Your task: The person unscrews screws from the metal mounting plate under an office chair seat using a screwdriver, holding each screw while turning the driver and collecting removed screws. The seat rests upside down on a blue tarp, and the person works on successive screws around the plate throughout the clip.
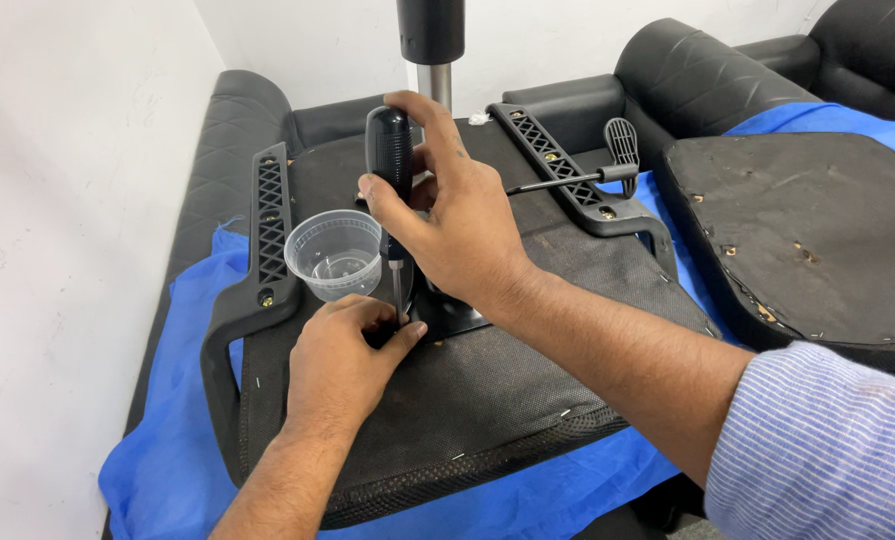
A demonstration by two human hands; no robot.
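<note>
My right hand (458, 215) grips the rigid black screwdriver (392, 190) by its ribbed handle (likely non-slip), upright over the upturned chair seat (488, 390), while my left hand (343, 355) pinches its tip steady

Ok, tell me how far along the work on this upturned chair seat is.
Done: both armrests, left and right, sit bolted on the chair seat. In hand: the right hand has its grip on the screwdriver, held upright, while the left hand steadies its tip at the metal plate. Left: cannot tell how many screws remain; the plastic cup looks nearly empty.
</note>
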